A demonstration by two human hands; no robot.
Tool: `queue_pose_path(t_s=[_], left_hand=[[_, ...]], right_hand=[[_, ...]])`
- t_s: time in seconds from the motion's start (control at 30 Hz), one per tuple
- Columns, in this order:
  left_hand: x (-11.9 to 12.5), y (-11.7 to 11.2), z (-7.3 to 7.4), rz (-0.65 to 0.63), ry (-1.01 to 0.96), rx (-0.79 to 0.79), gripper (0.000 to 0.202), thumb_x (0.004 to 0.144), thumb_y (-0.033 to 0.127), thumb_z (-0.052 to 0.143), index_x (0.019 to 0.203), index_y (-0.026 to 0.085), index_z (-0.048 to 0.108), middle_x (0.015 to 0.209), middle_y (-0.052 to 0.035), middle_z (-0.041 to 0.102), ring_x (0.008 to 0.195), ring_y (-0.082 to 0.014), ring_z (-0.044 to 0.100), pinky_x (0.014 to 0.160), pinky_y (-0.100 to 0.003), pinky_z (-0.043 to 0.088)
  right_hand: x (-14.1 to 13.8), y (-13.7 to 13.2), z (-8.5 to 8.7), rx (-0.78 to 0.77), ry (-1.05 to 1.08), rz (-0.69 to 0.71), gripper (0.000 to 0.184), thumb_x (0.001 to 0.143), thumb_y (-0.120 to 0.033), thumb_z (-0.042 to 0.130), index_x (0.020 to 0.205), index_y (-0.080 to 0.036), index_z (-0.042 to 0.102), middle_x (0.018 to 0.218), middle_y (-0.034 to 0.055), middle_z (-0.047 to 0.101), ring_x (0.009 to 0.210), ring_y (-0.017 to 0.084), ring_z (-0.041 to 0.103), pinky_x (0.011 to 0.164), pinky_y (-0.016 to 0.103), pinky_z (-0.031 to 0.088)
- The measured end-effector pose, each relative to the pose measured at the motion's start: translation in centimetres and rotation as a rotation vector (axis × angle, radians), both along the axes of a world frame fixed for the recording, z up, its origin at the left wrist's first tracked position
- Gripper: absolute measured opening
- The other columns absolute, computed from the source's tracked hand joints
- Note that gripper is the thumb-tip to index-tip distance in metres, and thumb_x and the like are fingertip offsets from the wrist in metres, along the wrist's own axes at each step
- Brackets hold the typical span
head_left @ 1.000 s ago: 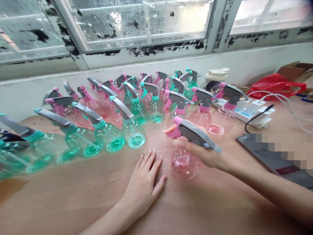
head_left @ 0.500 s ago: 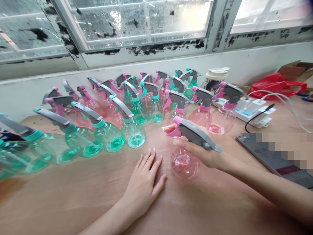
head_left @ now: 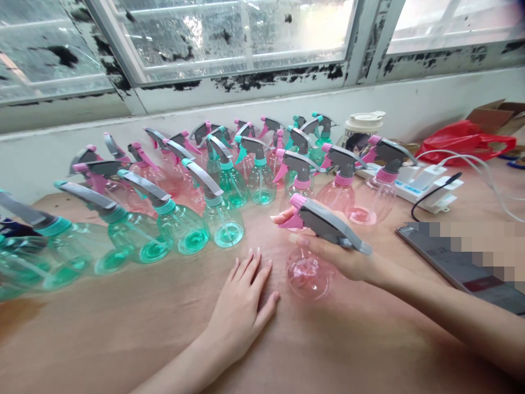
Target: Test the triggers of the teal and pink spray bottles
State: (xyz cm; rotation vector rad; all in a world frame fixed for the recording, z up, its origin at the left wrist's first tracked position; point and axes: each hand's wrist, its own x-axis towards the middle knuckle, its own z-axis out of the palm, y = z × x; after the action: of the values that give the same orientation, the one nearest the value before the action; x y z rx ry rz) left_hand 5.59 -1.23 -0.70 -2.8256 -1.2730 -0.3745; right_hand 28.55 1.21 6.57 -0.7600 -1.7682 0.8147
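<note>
We gripped the pink bottle [head_left: 308, 272] round its neck with our right hand [head_left: 342, 258], mid-table [head_left: 123, 339]. Our left hand [head_left: 241, 309] lay flat and empty at its eight o'clock, with spare bottles [head_left: 223, 219] at eleven.

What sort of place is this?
Likely a small assembly or packing workshop: rows of green and pink spray bottles lined on a worktop below grimy windows, one pink bottle in the right hand.
</note>
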Motion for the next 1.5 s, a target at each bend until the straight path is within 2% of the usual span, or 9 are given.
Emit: queue_pose_path(t_s=[0.23, 0.37, 0.47, 0.57, 0.67, 0.83, 1.1, 1.27, 1.5], left_hand=[[0.0, 0.1, -0.1, 0.001, 0.003, -0.011, 0.047, 0.099, 0.037, 0.048, 0.139, 0.013, 0.051, 0.151, -0.0191, 0.041, 0.141, -0.0336, 0.035, 0.111, -0.056, 0.034], [0.0, 0.1, 0.0, -0.005, 0.002, -0.009, 0.048, 0.098, 0.037, 0.048, 0.139, 0.013, 0.051, 0.151, -0.0193, 0.042, 0.141, -0.0337, 0.035, 0.111, -0.056, 0.034], [0.0, 0.0, 0.0, 0.002, 0.007, -0.006, 0.047, 0.099, 0.037, 0.048, 0.14, 0.013, 0.05, 0.151, -0.0188, 0.042, 0.141, -0.033, 0.036, 0.111, -0.055, 0.035], [0.0, 0.0, 0.0, 0.003, 0.009, -0.005, 0.048, 0.098, 0.037, 0.049, 0.139, 0.013, 0.051, 0.151, -0.0195, 0.041, 0.14, -0.0335, 0.037, 0.111, -0.055, 0.035], [0.0, 0.0, -0.1, 0.002, -0.007, -0.004, 0.047, 0.098, 0.037, 0.048, 0.139, 0.014, 0.051, 0.152, -0.0189, 0.04, 0.141, -0.0333, 0.036, 0.111, -0.054, 0.034], [0.0, 0.0, -0.1, 0.004, -0.022, -0.009, 0.047, 0.099, 0.038, 0.047, 0.14, 0.015, 0.05, 0.152, -0.0179, 0.04, 0.141, -0.0333, 0.035, 0.111, -0.055, 0.034], [0.1, 0.0, 0.0, 0.0, 0.012, 0.004, 0.048, 0.099, 0.038, 0.047, 0.139, 0.012, 0.052, 0.151, -0.0202, 0.042, 0.141, -0.0335, 0.036, 0.111, -0.054, 0.034], [0.0, 0.1, 0.1, -0.001, 0.011, -0.004, 0.048, 0.099, 0.038, 0.047, 0.138, 0.011, 0.052, 0.15, -0.0208, 0.042, 0.141, -0.0344, 0.036, 0.111, -0.056, 0.034], [0.0, 0.1, 0.0, -0.003, 0.016, 0.002, 0.048, 0.099, 0.038, 0.047, 0.139, 0.011, 0.052, 0.151, -0.0211, 0.041, 0.14, -0.0349, 0.037, 0.11, -0.056, 0.034]], right_hand=[[-0.1, 0.1, 0.2, -0.004, -0.092, -0.071, 0.012, 0.087, -0.031, 0.066, 0.091, -0.021, 0.061, 0.081, -0.0014, 0.06, 0.066, 0.012, 0.056, 0.062, 0.027, 0.047], [-0.3, -0.1, 0.7, 0.026, -0.105, -0.064, 0.025, 0.087, -0.032, 0.067, 0.072, -0.021, 0.051, 0.073, -0.0034, 0.052, 0.06, 0.011, 0.051, 0.057, 0.026, 0.043], [-0.3, -0.2, 1.0, 0.047, -0.126, -0.082, 0.029, 0.088, -0.033, 0.066, 0.069, -0.022, 0.046, 0.07, -0.0035, 0.05, 0.059, 0.011, 0.049, 0.055, 0.026, 0.042], [-0.2, -0.3, 1.0, 0.024, -0.138, -0.099, 0.026, 0.088, -0.035, 0.065, 0.072, -0.022, 0.049, 0.07, -0.0032, 0.051, 0.057, 0.011, 0.048, 0.053, 0.026, 0.041], [-0.2, -0.3, 0.7, -0.018, -0.128, -0.092, 0.013, 0.089, -0.036, 0.063, 0.088, -0.023, 0.059, 0.069, -0.0033, 0.054, 0.054, 0.011, 0.046, 0.053, 0.027, 0.04], [-0.3, -0.3, 0.3, -0.048, -0.057, -0.057, 0.023, 0.089, -0.036, 0.061, 0.109, -0.025, 0.061, 0.09, 0.0017, 0.067, 0.051, 0.01, 0.048, 0.052, 0.028, 0.044], [-0.2, -0.4, 0.1, -0.049, -0.021, -0.044, 0.025, 0.087, -0.031, 0.064, 0.111, -0.025, 0.061, 0.099, 0.0034, 0.069, 0.057, 0.013, 0.058, 0.068, 0.034, 0.056], [-0.2, -0.3, 0.0, -0.047, -0.01, -0.051, 0.025, 0.088, -0.033, 0.064, 0.112, -0.027, 0.062, 0.098, 0.0031, 0.07, 0.058, 0.014, 0.06, 0.072, 0.036, 0.058], [-0.2, -0.2, -0.2, -0.016, -0.016, -0.044, 0.027, 0.089, -0.032, 0.063, 0.114, -0.025, 0.062, 0.104, 0.0043, 0.07, 0.075, 0.018, 0.068, 0.08, 0.037, 0.057]])
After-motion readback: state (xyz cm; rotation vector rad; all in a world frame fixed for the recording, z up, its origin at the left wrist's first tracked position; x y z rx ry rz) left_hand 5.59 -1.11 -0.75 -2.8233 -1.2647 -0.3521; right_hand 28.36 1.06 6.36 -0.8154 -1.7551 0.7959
